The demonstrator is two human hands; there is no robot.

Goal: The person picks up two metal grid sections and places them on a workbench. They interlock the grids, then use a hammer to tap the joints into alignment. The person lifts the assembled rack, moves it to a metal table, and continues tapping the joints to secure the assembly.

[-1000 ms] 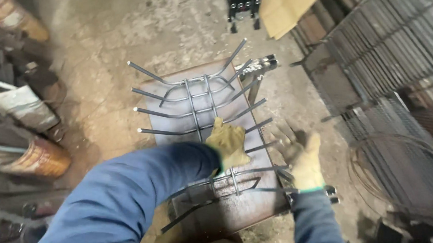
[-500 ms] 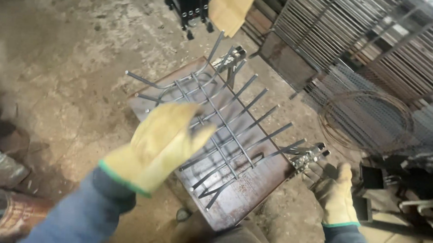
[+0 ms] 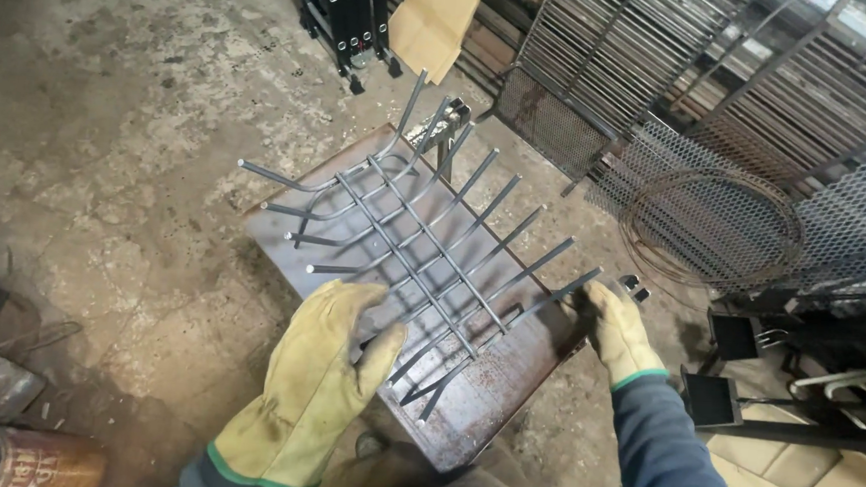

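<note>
Concrete workshop floor [image 3: 109, 133], dusty and stained, with stacked steel grilles [image 3: 665, 57] and expanded mesh sheets [image 3: 835, 228] leaning along the far side, a coil of wire [image 3: 714, 231] resting against them, and a folded black ladder [image 3: 352, 13] beside a sheet of cardboard [image 3: 437, 18]. In the middle is standing a rusty steel plate counter [image 3: 484, 387], and the welded rod rack [image 3: 423, 243] is lying across its top, curved ends pointing away.

Now the change: half a second back the left hand was up in the air, open and clear of the work, and now it is coming down. The left hand [image 3: 319, 387], in a yellow leather glove, is settling onto the near rods, fingers loosely spread, resting rather than clamped. The right hand [image 3: 616, 330], gloved the same, is holding the rod end at the right edge, fingers curled round it, as it was before. So both hands are on the rack again, one at each side, which reads like a two-handed hold on the piece.
</note>
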